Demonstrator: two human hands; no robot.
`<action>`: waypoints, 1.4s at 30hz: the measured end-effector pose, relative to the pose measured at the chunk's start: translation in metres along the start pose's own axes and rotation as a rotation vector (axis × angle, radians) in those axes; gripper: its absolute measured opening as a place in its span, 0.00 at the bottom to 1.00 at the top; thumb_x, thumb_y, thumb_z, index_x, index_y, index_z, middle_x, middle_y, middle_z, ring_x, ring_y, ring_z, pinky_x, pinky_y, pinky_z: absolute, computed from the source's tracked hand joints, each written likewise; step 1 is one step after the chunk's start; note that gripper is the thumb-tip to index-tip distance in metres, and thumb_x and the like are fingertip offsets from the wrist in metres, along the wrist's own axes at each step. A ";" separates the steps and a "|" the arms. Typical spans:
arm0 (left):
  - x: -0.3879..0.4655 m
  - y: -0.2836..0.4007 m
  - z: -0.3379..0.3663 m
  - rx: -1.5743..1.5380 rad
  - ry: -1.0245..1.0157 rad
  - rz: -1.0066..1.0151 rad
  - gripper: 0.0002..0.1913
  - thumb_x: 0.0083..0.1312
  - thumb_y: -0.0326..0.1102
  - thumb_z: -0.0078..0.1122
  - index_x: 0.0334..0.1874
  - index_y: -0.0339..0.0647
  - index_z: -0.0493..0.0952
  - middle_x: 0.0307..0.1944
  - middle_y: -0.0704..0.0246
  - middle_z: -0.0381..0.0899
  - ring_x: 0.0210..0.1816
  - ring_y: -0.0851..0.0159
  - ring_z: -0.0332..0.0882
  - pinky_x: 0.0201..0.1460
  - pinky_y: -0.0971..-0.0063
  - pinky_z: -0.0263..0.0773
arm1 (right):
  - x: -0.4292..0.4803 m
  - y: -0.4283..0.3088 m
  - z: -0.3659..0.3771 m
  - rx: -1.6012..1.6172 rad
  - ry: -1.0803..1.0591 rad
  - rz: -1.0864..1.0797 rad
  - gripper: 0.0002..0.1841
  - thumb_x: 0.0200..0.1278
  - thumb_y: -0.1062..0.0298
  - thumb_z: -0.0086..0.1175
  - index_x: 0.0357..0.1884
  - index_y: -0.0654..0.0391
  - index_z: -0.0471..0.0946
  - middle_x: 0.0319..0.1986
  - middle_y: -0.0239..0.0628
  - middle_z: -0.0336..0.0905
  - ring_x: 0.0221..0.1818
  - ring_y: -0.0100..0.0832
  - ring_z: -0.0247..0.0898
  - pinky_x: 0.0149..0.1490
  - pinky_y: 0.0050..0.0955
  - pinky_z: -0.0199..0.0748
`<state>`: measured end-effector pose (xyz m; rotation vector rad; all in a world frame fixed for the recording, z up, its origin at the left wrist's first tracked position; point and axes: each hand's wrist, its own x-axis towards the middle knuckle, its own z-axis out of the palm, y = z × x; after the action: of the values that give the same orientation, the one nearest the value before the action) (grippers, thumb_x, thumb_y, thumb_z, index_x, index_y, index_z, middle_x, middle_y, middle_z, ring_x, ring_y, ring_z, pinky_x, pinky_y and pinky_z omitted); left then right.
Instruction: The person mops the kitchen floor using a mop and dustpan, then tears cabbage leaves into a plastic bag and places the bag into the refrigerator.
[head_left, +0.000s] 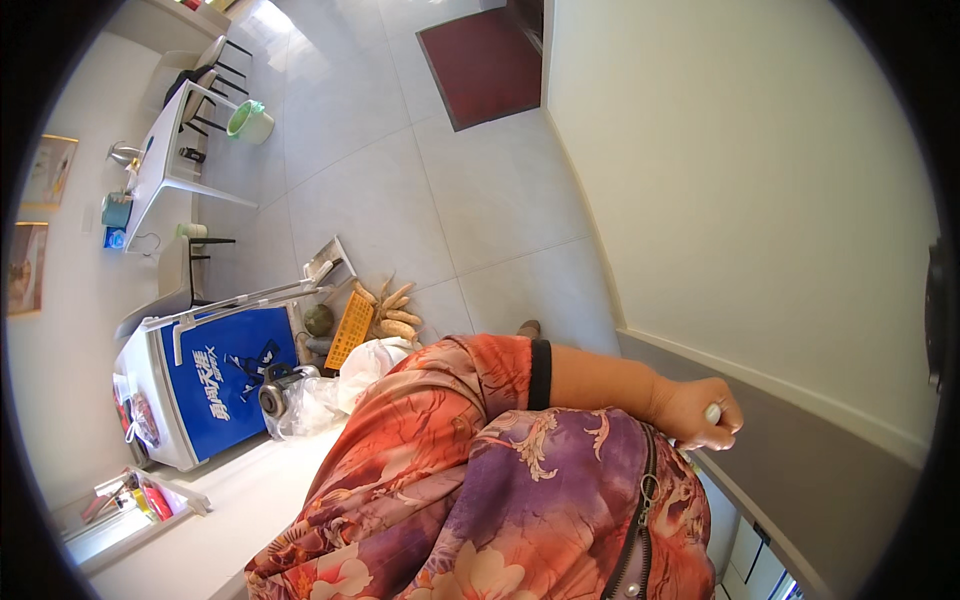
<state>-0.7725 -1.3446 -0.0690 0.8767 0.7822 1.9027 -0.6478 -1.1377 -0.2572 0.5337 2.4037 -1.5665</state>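
My left arm, in a floral sleeve (495, 375) with a dark cuff, crosses in front of me to the right. At its end my left hand (694, 412) is closed in a fist. The rounded end of a small white object (712, 413) shows between the fingers; the rest of it is hidden by the hand. Below the hand, my purple and orange floral garment (555, 480) with a metal zipper (646, 487) covers much of the view. Beside the fist runs the edge of a grey surface (780, 465) along the wall. My right hand is out of view.
On the left stand a blue-fronted cabinet (225, 375) bearing writing, long-handled cleaning tools (255, 296), root vegetables (397, 315), an orange slotted panel (350, 330) and plastic bags (307, 405). Farther off are a white table (161, 161), a lined bin (255, 126) and a dark red mat (487, 67).
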 end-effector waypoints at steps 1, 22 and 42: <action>-0.002 0.001 -0.006 0.064 -0.009 0.043 0.19 0.65 0.29 0.56 0.17 0.36 0.61 0.15 0.73 0.62 0.19 0.77 0.60 0.22 0.75 0.58 | 0.008 -0.004 0.006 -0.005 -0.004 -0.002 0.08 0.56 0.69 0.64 0.38 0.55 0.80 0.28 0.31 0.80 0.29 0.25 0.74 0.33 0.26 0.71; -0.031 0.114 -0.166 0.208 0.171 0.045 0.18 0.68 0.31 0.55 0.20 0.33 0.63 0.17 0.72 0.62 0.23 0.75 0.60 0.28 0.74 0.61 | 0.164 -0.063 0.110 -0.117 -0.188 -0.007 0.05 0.58 0.66 0.60 0.35 0.54 0.79 0.28 0.37 0.79 0.30 0.34 0.74 0.36 0.33 0.71; -0.251 0.293 -0.331 0.232 0.163 -0.041 0.19 0.71 0.34 0.52 0.21 0.39 0.61 0.18 0.77 0.62 0.22 0.76 0.62 0.25 0.79 0.61 | 0.172 -0.136 0.363 -0.411 -0.140 0.036 0.04 0.59 0.64 0.56 0.32 0.52 0.78 0.28 0.42 0.79 0.31 0.43 0.75 0.38 0.40 0.70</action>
<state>-1.0808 -1.7484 -0.0866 0.8433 1.1289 1.8892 -0.8648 -1.4882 -0.3556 0.3669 2.4911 -1.0121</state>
